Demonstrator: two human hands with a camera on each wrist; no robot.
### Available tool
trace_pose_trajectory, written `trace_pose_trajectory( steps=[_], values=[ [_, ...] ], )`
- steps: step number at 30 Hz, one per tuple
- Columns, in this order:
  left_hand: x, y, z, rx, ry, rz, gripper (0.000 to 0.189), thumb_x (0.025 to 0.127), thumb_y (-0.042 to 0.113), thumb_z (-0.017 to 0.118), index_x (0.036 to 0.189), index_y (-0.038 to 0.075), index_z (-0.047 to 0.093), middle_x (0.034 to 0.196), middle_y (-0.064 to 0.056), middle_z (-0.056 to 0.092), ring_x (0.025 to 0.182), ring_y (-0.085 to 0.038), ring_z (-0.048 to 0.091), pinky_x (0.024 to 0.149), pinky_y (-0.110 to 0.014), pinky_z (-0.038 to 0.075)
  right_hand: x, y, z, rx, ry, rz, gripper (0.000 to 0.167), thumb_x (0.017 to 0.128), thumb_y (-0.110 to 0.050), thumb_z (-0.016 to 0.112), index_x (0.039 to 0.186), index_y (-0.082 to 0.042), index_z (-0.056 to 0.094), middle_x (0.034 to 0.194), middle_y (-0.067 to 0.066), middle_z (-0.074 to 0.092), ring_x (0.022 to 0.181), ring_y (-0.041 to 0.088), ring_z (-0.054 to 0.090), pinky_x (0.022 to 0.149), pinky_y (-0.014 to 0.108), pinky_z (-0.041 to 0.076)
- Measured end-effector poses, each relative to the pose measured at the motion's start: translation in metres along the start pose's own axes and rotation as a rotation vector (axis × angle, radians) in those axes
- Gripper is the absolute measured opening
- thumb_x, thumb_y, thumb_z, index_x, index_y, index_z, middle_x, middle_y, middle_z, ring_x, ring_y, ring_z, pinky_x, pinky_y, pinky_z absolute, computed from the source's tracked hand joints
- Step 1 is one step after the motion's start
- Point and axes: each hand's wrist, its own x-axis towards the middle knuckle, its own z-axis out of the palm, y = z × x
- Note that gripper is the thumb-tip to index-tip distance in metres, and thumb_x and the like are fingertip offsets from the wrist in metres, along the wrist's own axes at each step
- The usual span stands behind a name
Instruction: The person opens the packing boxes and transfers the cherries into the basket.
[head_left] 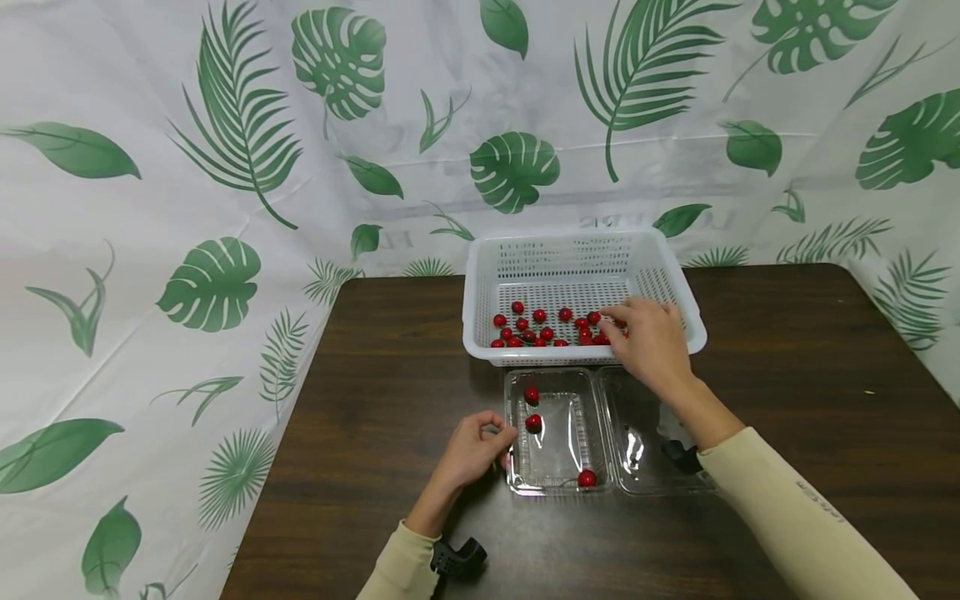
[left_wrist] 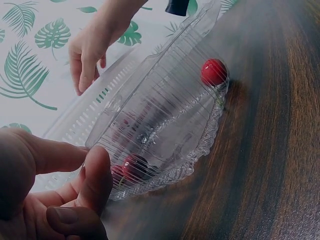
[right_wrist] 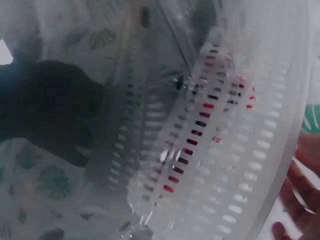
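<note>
A clear plastic clamshell box (head_left: 558, 485) lies unfolded on the table, with three red cherries in its left half: two cherries (head_left: 533, 423) along the left side and one cherry (head_left: 587, 478) at the near right corner. My left hand (head_left: 468, 450) pinches the box's left rim between thumb and finger, as the left wrist view (left_wrist: 65, 185) shows. Over the white basket (head_left: 480, 350), my right hand (head_left: 651, 337) reaches down at the right end of several cherries (head_left: 546, 333). Its thumb and forefinger stand apart beside a cherry (head_left: 594, 317). A reddish patch beside my left hand is unclear.
The box's transparent lid half (head_left: 637, 475) lies on the right, below my right forearm. Dark wood table (head_left: 795, 350) surrounds the basket and box. Behind stands a white cloth (head_left: 420, 208) printed with green leaves.
</note>
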Motion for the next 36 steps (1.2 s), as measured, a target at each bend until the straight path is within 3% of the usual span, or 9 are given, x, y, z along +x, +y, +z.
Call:
trace_pose_trajectory(
  steps=[3,5,8,12,17,21,24,29,36],
  values=[
    [0.000,0.000,0.000,0.003,-0.002,-0.001,0.014,0.093,0.012,0.065,0.086,0.001,0.061,0.051,-0.012,0.059,0.037,-0.005,0.037,0.040,-0.021,0.023,-0.003,-0.007,0.003,0.025,0.068,-0.179,0.018,0.082,-0.014,0.078,0.099,-0.007,0.076,0.089,0.007,0.068,0.081,0.029,0.061,0.072,0.048,0.039],
    [0.001,0.000,0.000,-0.001,-0.002,0.001,0.014,0.093,0.012,0.065,0.086,0.001,0.060,0.054,-0.020,0.059,0.037,-0.004,0.037,0.040,-0.021,0.023,-0.006,-0.016,0.005,0.057,0.037,-0.336,0.016,0.080,-0.013,0.078,0.096,-0.009,0.076,0.086,0.003,0.068,0.075,0.023,0.061,0.068,0.043,0.042],
    [0.001,0.001,-0.001,-0.009,-0.002,0.001,0.014,0.092,0.012,0.065,0.086,0.000,0.060,0.059,-0.030,0.059,0.037,-0.004,0.037,0.040,-0.021,0.023,-0.013,-0.031,0.012,0.086,-0.141,-0.533,0.014,0.081,-0.012,0.077,0.095,-0.012,0.076,0.085,-0.003,0.068,0.073,0.016,0.062,0.066,0.037,0.047],
    [0.001,0.001,-0.001,-0.012,-0.002,-0.005,0.014,0.093,0.012,0.065,0.086,0.000,0.060,0.057,-0.028,0.059,0.036,-0.003,0.036,0.040,-0.021,0.022,-0.025,-0.048,0.026,-0.032,-0.402,-0.651,0.024,0.082,-0.009,0.075,0.105,-0.017,0.076,0.088,-0.005,0.066,0.078,0.014,0.062,0.066,0.031,0.050],
    [0.001,0.000,0.000,-0.013,-0.002,-0.005,0.014,0.093,0.013,0.065,0.086,0.001,0.061,0.055,-0.024,0.060,0.036,-0.003,0.036,0.039,-0.022,0.023,-0.037,-0.056,0.042,-0.249,-0.545,-0.702,0.049,0.079,-0.007,0.078,0.123,-0.027,0.070,0.085,-0.002,0.057,0.073,0.015,0.056,0.057,0.029,0.043],
    [0.001,0.000,0.000,-0.010,0.004,-0.009,0.015,0.092,0.013,0.066,0.084,0.001,0.060,0.060,-0.033,0.058,0.037,-0.004,0.036,0.040,-0.021,0.023,-0.042,-0.057,0.050,-0.293,-0.591,-0.673,0.049,0.081,-0.009,0.076,0.124,-0.031,0.069,0.083,-0.001,0.056,0.068,0.016,0.055,0.057,0.032,0.043],
    [0.002,0.000,0.001,-0.020,0.007,-0.006,0.016,0.091,0.013,0.067,0.083,0.000,0.060,0.060,-0.033,0.058,0.036,-0.003,0.036,0.040,-0.021,0.023,-0.045,-0.057,0.054,-0.300,-0.617,-0.657,0.039,0.083,-0.010,0.075,0.117,-0.029,0.072,0.085,-0.001,0.059,0.067,0.017,0.057,0.057,0.033,0.045],
    [0.002,-0.001,0.001,-0.030,0.010,0.003,0.017,0.091,0.012,0.067,0.084,-0.002,0.060,0.055,-0.026,0.057,0.036,-0.003,0.037,0.039,-0.021,0.023,-0.047,-0.055,0.059,-0.308,-0.579,-0.667,0.015,0.079,-0.010,0.078,0.087,-0.022,0.074,0.084,-0.002,0.061,0.070,0.018,0.061,0.056,0.034,0.046],
    [0.002,0.000,0.001,-0.022,0.018,-0.004,0.015,0.091,0.012,0.066,0.083,0.001,0.060,0.059,-0.032,0.057,0.037,-0.005,0.039,0.040,-0.020,0.024,-0.047,-0.054,0.052,-0.247,-0.508,-0.639,0.012,0.078,-0.017,0.080,0.072,-0.020,0.071,0.074,-0.004,0.058,0.065,0.016,0.059,0.051,0.031,0.047]
  ],
)
